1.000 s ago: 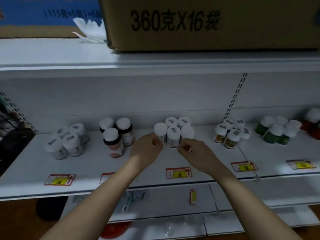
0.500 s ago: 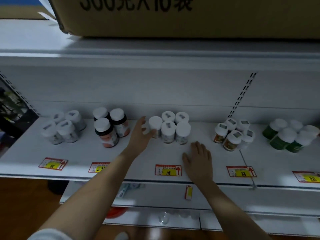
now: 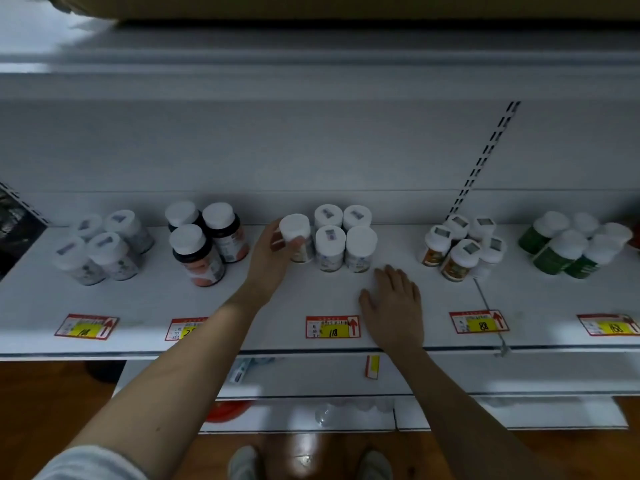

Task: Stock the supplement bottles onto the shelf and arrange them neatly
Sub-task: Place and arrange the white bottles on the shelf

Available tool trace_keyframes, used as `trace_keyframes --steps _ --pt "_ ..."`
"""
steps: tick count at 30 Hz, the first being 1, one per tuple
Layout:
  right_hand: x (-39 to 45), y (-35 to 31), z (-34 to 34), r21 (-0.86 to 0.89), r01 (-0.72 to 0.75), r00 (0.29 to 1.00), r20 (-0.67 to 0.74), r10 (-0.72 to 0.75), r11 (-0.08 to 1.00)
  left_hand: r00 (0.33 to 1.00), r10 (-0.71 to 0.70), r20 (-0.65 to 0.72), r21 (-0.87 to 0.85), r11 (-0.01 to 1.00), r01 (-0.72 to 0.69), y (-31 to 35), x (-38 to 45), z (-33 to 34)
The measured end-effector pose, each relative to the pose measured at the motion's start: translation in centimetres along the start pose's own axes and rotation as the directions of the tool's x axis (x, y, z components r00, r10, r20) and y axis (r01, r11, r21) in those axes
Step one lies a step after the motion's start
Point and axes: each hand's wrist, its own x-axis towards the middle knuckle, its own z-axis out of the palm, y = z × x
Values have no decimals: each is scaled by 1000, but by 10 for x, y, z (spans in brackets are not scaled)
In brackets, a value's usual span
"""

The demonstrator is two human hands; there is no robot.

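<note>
White metal shelf (image 3: 346, 296) runs across the middle of the frame and carries five clusters of supplement bottles. At centre stand five white-capped pale bottles (image 3: 330, 249); the leftmost one, a white-capped bottle with a pale label (image 3: 297, 237), is gripped by the left hand (image 3: 268, 261), thumb and fingers curled round its side. The right hand (image 3: 394, 303) lies flat on the shelf, fingers straight, just in front of the cluster's right end and apart from it. Far left are four white-capped grey-labelled bottles (image 3: 100, 247); next, three white-capped dark bottles with reddish labels (image 3: 204, 242). Right of centre sit about five white-capped orange-labelled bottles (image 3: 460, 247), then about six white-capped green bottles (image 3: 571, 247), though the count there is unclear. Five red-and-yellow price tags (image 3: 333, 327) line the front edge
</note>
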Motion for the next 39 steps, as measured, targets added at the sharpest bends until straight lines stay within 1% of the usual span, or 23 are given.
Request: trace_keyframes --steps 3,6,7,9,12,14,16,17,19,20,22,24,27,30,33,36,39 --pt "-1 2 -1 29 7 1000 6 -7 1000 996 -85 -17 -113 990 83 11 -18 -12" --pt "2 5 -2 95 -10 999 50 5 995 985 -174 23 -188 966 175 24 -40 -22" --pt "3 6 -3 141 -19 998 61 11 990 978 -203 36 -200 958 206 30 -49 -23" --pt "4 8 -12 288 -42 997 80 20 957 967 -245 70 -204 945 254 41 -66 -24" --pt "-10 -2 -40 485 -73 989 149 0 872 956 -244 163 -204 939 275 53 -92 -24" --pt "-26 -18 -62 659 -106 977 210 -46 745 944 -240 227 -215 933 289 60 -109 -22" --pt "-44 -35 -83 802 -201 951 297 -84 563 937 -239 256 -214 931 296 68 -124 -17" --pt "-52 -41 -92 845 -258 935 341 -100 469 936 -239 259 -212 931 297 72 -130 -14" --pt "-65 -49 -106 888 -349 903 404 -146 300 937 -239 255 -206 933 295 80 -140 -7" --pt "-71 -51 -112 897 -369 894 414 -172 242 936 -240 257 -196 936 294 83 -145 -3" --pt "-82 -54 -119 912 -372 892 402 -208 172 936 -240 257 -174 941 289 89 -155 2" --pt "-91 -55 -122 922 -364 899 385 -211 132 940 -237 247 -151 949 278 93 -163 5" --pt "-98 -54 -120 927 -360 907 375 -191 109 930 -256 263 -147 942 301 95 -169 4" --pt "-100 -53 -122 922 -383 900 388 -198 67 909 -274 314 -163 928 336 97 -169 -1" --pt "-99 -54 -127 915 -403 888 395 -236 15 909 -258 327 -169 931 325 100 -170 -4" --pt "-97 -56 -131 912 -410 878 398 -267 9 924 -239 300 -178 937 300 103 -169 -5" --pt "-94 -59 -134 914 -404 870 393 -299 28 929 -233 288 -195 935 295 106 -169 -6"
